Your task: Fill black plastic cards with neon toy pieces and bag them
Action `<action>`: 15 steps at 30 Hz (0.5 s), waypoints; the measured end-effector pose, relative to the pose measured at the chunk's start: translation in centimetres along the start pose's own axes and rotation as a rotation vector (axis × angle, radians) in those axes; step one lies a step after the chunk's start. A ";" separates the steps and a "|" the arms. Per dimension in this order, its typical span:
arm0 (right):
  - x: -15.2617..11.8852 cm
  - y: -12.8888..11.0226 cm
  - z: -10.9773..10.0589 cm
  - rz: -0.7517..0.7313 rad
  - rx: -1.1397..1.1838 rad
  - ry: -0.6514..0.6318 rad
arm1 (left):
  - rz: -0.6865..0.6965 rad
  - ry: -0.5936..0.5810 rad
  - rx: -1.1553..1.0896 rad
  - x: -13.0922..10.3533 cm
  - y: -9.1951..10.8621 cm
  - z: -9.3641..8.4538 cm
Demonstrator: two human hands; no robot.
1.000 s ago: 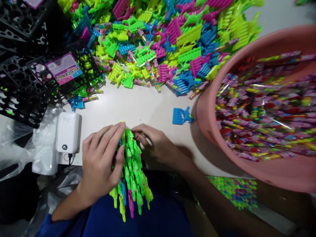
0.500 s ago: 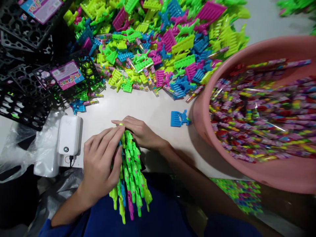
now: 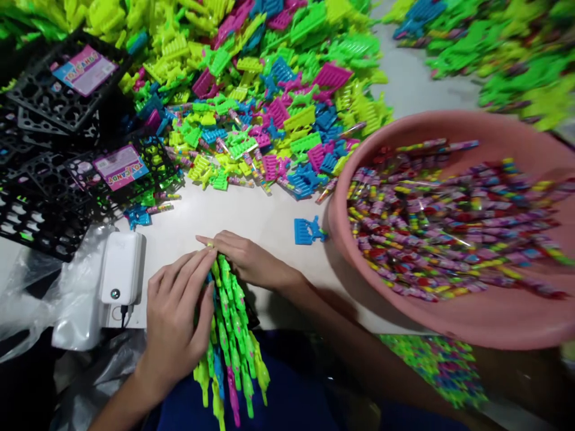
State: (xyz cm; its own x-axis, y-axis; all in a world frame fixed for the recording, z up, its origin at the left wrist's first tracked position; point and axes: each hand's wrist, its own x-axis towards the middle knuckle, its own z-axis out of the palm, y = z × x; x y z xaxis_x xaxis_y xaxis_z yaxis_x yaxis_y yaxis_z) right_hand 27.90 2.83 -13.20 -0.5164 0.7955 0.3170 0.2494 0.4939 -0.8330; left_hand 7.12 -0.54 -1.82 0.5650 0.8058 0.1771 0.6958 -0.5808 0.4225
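Observation:
Several toy combs with animal-shaped handles (image 3: 236, 323), mostly green with some yellow, blue and pink, stand in rows pointing toward my body. A dark edge shows beside them, mostly hidden. My left hand (image 3: 177, 305) lies along their left side, its fingers together and their tips pinched at a yellow-green tip on the far end. Against that far end, my right hand (image 3: 245, 258) is bent around with one finger sticking out left; whatever its other fingers hold is hidden. A single blue toy comb (image 3: 309, 230) lies on the white table (image 3: 265, 206) to the right.
A pink tub (image 3: 449, 323) of candy tubes (image 3: 431, 221) stands at right. Behind lies a heap of toy combs (image 3: 251, 108). Black racks with toy candy labels (image 3: 58, 90) are stacked at left, near a white power bank (image 3: 121, 269) and clear plastic bags (image 3: 78, 299).
The view has shifted, showing more of the heap and a second pile at the upper right. Both hands keep nearly the same pose around the toy combs.

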 end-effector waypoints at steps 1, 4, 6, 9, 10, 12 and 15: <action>0.1 -0.2 -0.6 0.020 -0.014 -0.004 | 0.000 0.007 0.003 0.0 0.0 0.0; 0.4 -0.1 -3.0 0.177 -0.171 0.198 | 0.006 0.030 0.011 -0.1 -0.1 0.1; 0.7 0.6 -4.4 0.374 -0.389 0.421 | 0.012 0.042 0.016 -0.1 0.0 0.2; 1.7 2.2 -5.6 0.601 -0.666 0.524 | 0.005 0.045 0.028 -0.2 -0.1 0.4; 2.1 2.7 -5.6 0.631 -0.709 0.517 | 0.002 0.047 0.033 -0.1 -0.1 0.4; 3.0 3.5 -5.4 0.650 -0.751 0.526 | -0.003 0.053 0.039 -0.1 -0.2 0.5; 3.9 3.7 -4.8 0.649 -0.759 0.560 | -0.007 0.068 0.039 -0.2 -0.3 0.1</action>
State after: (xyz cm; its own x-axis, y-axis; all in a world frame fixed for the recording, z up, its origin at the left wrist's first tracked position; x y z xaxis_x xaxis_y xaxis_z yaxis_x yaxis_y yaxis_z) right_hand 30.77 9.40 -12.88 0.2805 0.9286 0.2429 0.8641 -0.1341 -0.4852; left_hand 6.86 -0.52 -2.11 0.5292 0.8152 0.2351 0.7175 -0.5779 0.3889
